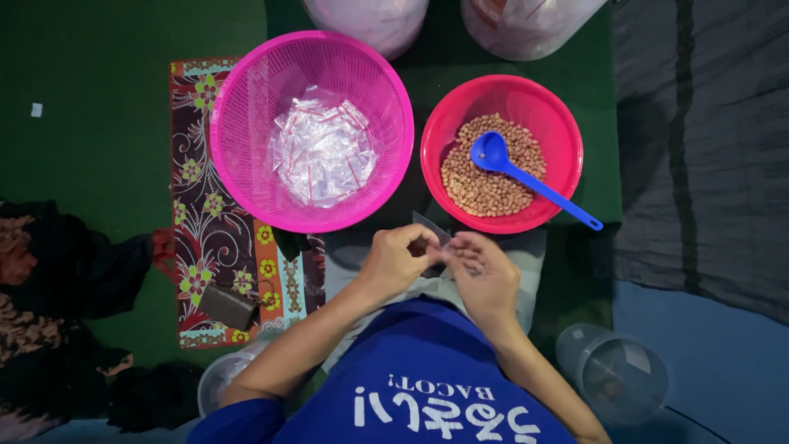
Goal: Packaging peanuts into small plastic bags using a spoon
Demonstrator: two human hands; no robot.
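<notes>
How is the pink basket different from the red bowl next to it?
The pink basket has perforated mesh walls; the red bowl has solid walls. The basket looks wider than the bowl. The basket holds a pile of small clear plastic bags, while the bowl holds peanuts and a blue spoon. Both are round, plastic and sit side by side.

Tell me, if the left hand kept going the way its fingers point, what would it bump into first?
The left hand points sideways at the right hand, so it would likely meet those fingers first, with the small clear plastic bag pinched between both hands.
</notes>
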